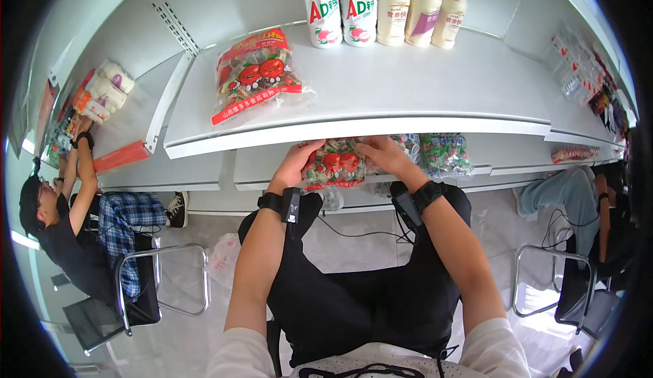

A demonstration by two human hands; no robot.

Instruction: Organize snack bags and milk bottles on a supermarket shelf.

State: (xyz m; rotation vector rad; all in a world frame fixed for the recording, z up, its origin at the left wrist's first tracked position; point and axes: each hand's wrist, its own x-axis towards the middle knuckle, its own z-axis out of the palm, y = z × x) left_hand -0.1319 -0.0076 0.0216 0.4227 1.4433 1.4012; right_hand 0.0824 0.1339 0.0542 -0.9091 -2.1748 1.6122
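Below the front edge of the upper white shelf (pixel 357 123), a clear plastic bag of wrapped hawthorn sweets (pixel 334 164) with red printed fruit lies between my hands. My left hand (pixel 295 165) grips its left side, thumb along the top. At its right side my right hand (pixel 390 156) holds on, its fingertips partly hidden under the shelf edge. Just right of that hand are a bag of wrapped sweets with blue print (pixel 409 146) and a bag of green-wrapped sweets (pixel 447 154). A similar red-printed bag (pixel 257 74) lies on the upper shelf.
White drink bottles (pixel 322 11) and cream-coloured milk drink bottles (pixel 394 8) stand at the back of the upper shelf. A seated person (pixel 66 225) reaches into shelves at left; another (pixel 586 209) sits at right. A cable (pixel 357 234) and a plastic bag (pixel 224 260) are near the floor.
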